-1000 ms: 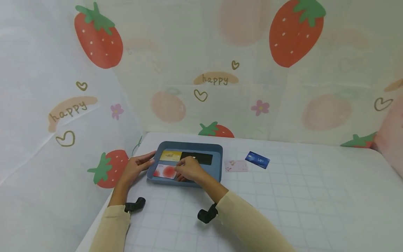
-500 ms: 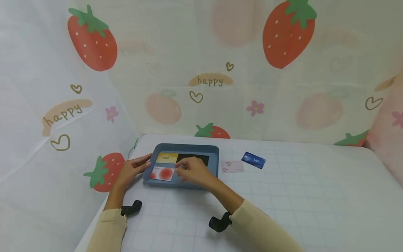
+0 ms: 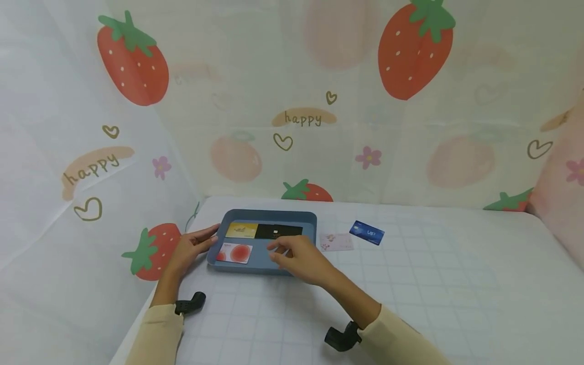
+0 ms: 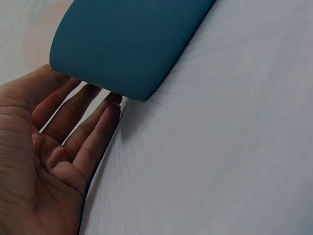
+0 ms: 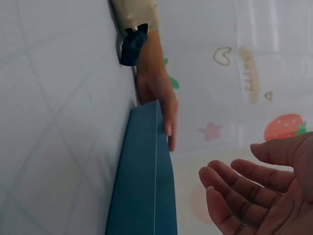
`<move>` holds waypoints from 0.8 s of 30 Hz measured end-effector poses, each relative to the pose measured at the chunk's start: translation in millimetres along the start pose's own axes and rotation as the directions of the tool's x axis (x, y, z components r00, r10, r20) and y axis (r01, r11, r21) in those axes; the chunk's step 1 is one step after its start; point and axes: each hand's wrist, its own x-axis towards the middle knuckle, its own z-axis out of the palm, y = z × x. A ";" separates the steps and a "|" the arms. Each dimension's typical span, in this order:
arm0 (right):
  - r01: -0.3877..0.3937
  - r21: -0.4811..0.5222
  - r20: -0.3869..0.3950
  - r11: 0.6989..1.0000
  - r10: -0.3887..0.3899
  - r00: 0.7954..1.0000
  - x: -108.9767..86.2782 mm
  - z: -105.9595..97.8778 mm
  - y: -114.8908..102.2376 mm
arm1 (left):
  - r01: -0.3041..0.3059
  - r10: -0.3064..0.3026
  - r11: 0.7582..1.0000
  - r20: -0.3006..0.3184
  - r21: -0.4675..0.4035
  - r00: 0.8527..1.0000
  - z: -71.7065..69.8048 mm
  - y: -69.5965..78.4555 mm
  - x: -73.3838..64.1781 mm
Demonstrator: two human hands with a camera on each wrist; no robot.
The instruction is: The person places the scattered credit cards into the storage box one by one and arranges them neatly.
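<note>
A blue-grey tray (image 3: 264,270) stands on the table at the left, with three cards in it. The yellow card (image 3: 241,230) and the black card (image 3: 279,231) lie side by side along its far side. Nearer the front left lies a white card with red circles (image 3: 234,253). My left hand (image 3: 191,249) rests its fingers against the tray's left side; the left wrist view shows the fingertips right at the tray wall. Over the tray's front right is my right hand (image 3: 303,258), fingers loosely bent and apart, nothing between them in the right wrist view.
On the table right of the tray lie a pale pink card (image 3: 336,242) and a blue VIP card (image 3: 367,232), their corners close together. A strawberry-print curtain (image 3: 310,71) rises behind the table and on the left.
My right hand has drawn back to the right from the white card with red circles, which stays in the tray. My left hand keeps its place at the tray's side.
</note>
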 end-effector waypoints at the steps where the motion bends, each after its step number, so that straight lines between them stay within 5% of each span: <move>1: 0.004 -0.013 -0.006 1.000 -0.004 1.000 -2.9 -1.0 0.5 | 0.002 -0.002 1.000 0.002 0.001 1.000 0.3 0.5 -0.2; 13: 0.065 -0.093 -0.043 0.994 -0.069 0.997 -29.4 -21.6 11.0 | 0.019 -0.019 1.000 0.015 -0.005 1.000 3.3 30.5 -13.6; 24: 0.086 -0.166 -0.070 0.982 -0.099 0.993 -38.6 -45.1 29.4 | 0.020 -0.019 1.000 0.024 -0.023 1.000 2.4 25.8 -11.6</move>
